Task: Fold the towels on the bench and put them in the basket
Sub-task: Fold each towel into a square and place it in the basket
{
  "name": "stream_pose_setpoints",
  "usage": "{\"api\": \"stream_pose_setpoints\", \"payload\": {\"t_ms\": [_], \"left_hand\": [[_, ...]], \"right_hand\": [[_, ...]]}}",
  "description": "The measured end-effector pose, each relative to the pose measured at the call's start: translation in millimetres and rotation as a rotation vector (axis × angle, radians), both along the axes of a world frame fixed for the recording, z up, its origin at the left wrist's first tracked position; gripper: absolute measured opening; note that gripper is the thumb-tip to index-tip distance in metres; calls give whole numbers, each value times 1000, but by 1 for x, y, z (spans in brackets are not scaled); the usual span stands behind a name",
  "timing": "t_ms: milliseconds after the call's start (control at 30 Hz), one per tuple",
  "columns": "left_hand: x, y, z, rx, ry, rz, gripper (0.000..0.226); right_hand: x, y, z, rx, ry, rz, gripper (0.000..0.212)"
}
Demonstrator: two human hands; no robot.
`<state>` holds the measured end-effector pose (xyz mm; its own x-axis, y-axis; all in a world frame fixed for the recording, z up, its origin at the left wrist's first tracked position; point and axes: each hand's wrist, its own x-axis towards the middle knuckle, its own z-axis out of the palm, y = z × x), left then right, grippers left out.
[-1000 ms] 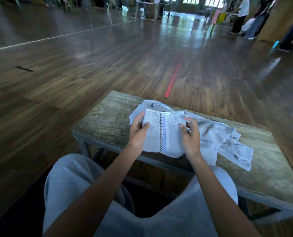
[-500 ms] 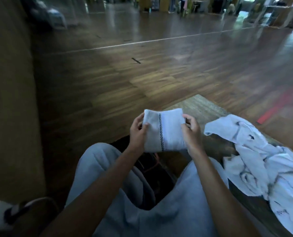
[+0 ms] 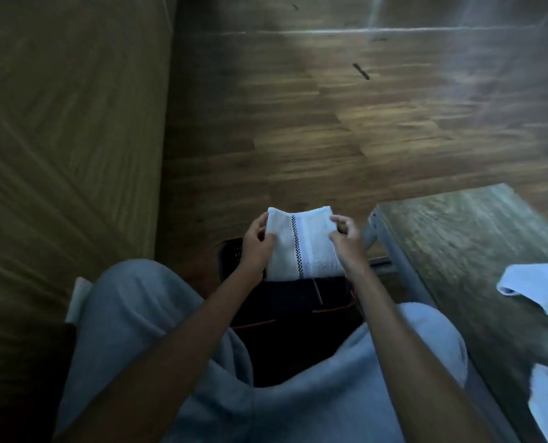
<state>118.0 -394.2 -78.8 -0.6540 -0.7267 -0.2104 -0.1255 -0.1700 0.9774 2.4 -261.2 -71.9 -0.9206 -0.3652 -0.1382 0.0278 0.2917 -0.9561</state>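
Compared with half a second earlier, your view has swung left and down. The weathered wooden bench [image 3: 458, 244] now sits at the right edge, and the folded white towel with a black checkered stripe [image 3: 311, 247] has left the bench corner. It now hangs over the gap between your knees, with brown plank floor [image 3: 330, 139] behind its upper edge. Your hold on it is unchanged.

Your left hand [image 3: 255, 251] pinches the towel's left edge, thumb on the near face and fingers curled behind. Your right hand [image 3: 346, 247] pinches the right edge in the same way. The towel spans the space between the two hands, upright, its stripe running top to bottom just left of centre.

Directly below the towel's lower edge lies the dark basket with a perforated wall [image 3: 229, 255], set on the floor between your grey trouser legs [image 3: 144, 314]. Its interior is in shadow, with thin orange lines visible; what it holds cannot be told.

On the bench, well apart to the right, lie loose white towels [image 3: 535, 289], unfolded and crumpled.
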Motion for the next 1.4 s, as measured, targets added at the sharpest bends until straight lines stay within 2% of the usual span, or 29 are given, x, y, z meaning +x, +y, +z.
{"api": "stream_pose_setpoints", "payload": {"t_ms": [100,200,333,467,733,833,900,967,1033,1100,1200,1300,1400], "left_hand": [[-13,-16,-48,29,-140,41,50],[-31,-29,-109,45,-266,51,52],[-49,-32,-192,98,-383,79,52],[-63,-32,-254,133,-413,91,52],[-81,-45,-330,189,-445,87,50],[-85,-44,-340,164,-449,76,49],[-84,-39,-343,60,-460,97,49],[-80,-34,-342,-168,-503,96,48],[-76,-34,-340,-444,-534,-23,47],[-74,-35,-338,-627,-648,-315,53],[-77,-39,-335,-614,-903,-664,64],[-80,-43,-316,-659,-951,-710,65],[-83,-47,-276,-765,-909,-647,49]], "right_hand": [[-17,-24,-47,183,-54,75,37],[-35,-41,-105,281,-145,140,43],[-58,-51,-181,372,-226,189,45],[-75,-60,-246,382,-283,186,46],[-83,-77,-321,443,-212,83,43],[-81,-80,-328,560,-105,73,42],[-76,-79,-327,708,46,154,42],[-68,-77,-327,838,265,276,46],[-63,-73,-329,931,411,400,52],[-64,-67,-331,997,369,535,62],[-72,-57,-331,1103,232,745,75],[-72,-55,-306,1088,122,765,71],[-72,-47,-268,1016,66,717,60]]}}
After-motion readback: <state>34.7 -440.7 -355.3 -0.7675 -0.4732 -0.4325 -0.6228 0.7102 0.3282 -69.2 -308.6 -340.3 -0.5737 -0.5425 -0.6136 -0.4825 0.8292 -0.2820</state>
